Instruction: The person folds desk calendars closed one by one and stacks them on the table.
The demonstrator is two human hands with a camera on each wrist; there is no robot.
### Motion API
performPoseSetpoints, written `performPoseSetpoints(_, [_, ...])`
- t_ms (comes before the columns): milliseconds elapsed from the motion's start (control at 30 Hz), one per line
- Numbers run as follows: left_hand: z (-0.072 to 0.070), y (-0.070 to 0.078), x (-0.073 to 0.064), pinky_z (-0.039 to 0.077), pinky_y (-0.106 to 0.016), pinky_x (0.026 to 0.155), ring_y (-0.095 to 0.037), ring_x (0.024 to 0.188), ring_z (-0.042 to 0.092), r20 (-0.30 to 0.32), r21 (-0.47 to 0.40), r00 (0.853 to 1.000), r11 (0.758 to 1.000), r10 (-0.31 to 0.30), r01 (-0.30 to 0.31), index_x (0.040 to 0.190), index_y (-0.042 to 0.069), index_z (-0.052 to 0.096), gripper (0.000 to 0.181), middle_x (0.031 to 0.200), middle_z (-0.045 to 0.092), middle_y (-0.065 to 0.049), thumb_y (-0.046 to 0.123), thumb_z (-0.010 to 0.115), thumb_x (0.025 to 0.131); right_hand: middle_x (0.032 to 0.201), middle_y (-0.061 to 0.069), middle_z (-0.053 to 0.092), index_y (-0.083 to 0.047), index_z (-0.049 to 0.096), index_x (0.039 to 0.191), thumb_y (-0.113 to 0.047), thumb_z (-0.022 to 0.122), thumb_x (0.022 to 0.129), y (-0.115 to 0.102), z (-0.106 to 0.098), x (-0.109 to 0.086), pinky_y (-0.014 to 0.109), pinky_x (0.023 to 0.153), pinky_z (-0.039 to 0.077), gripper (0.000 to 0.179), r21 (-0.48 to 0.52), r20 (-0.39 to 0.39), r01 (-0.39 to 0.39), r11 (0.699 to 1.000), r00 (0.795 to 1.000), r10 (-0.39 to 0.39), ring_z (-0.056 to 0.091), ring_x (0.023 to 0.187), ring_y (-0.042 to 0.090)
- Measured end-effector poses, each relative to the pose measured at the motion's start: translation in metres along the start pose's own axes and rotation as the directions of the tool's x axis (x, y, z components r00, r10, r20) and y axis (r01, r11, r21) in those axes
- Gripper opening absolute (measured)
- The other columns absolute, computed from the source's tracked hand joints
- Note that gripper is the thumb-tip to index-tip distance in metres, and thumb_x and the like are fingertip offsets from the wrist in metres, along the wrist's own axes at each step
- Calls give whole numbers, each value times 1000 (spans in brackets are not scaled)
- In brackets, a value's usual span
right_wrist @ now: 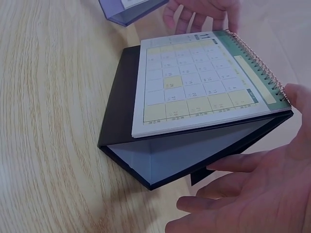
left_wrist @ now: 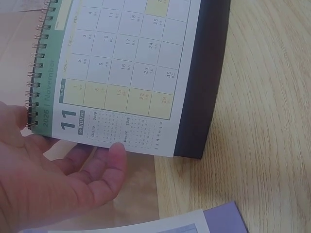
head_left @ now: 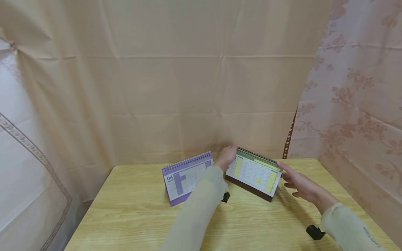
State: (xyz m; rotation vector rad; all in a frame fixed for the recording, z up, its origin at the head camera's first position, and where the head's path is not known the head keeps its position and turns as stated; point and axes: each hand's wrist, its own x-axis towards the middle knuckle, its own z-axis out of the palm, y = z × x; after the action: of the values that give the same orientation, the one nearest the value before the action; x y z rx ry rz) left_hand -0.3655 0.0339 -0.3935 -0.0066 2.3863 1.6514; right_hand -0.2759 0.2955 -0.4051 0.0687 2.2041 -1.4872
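Step in hand: a green desk calendar (head_left: 254,173), open at the November page, is being steadied or shifted between two hands near the far edge of the table (head_left: 135,212); it is judged to be mid-placement, not yet let go.
Green desk calendar: it stands on its dark base, tent-wise, with the spiral binding uppermost and the hollow of the stand open toward the right wrist view (right_wrist: 204,111). It sits to the right of a purple desk calendar (head_left: 187,176), near it but apart.
Left hand: the left hand (head_left: 226,157) is held at the calendar's left end by the spiral; the thumb (left_wrist: 115,158) is pressed against the lower corner of the page while the fingers are curled behind, so the end is pinched.
Right hand: the right hand (head_left: 299,184) is kept wide, fingers straight and spread, at the calendar's right end; one fingertip is seen at the spiral corner (right_wrist: 297,94), whether touching cannot be told for certain. Nothing is gripped by it.
Next move: it is judged that the base must be set flat and square on the table before the left pinch is eased, with the open right hand used as a stop so the stand is not folded or tipped.
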Motion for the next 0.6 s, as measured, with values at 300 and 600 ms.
performPoseSetpoints(300, [-2, 2, 1, 41, -62, 104, -36, 134, 48, -10, -6, 1000, 1000, 6, -6, 154, 18, 44, 61, 153, 47, -9, 55, 34, 107, 160, 37, -9, 7, 4, 159, -76, 22, 98, 0, 1, 1, 82, 105, 8, 104, 31, -5, 17, 999, 1000, -17, -4, 143, 62])
performPoseSetpoints(600, [-1, 4, -3, 40, -58, 108, -34, 139, 44, -37, 9, 997, 998, 63, -63, 153, 13, 45, 57, 154, 46, -9, 48, 36, 109, 160, 37, -14, 2, -4, 160, -73, 26, 100, 0, 4, 0, 82, 105, 6, 101, 85, -3, 33, 996, 999, -33, -7, 143, 62])
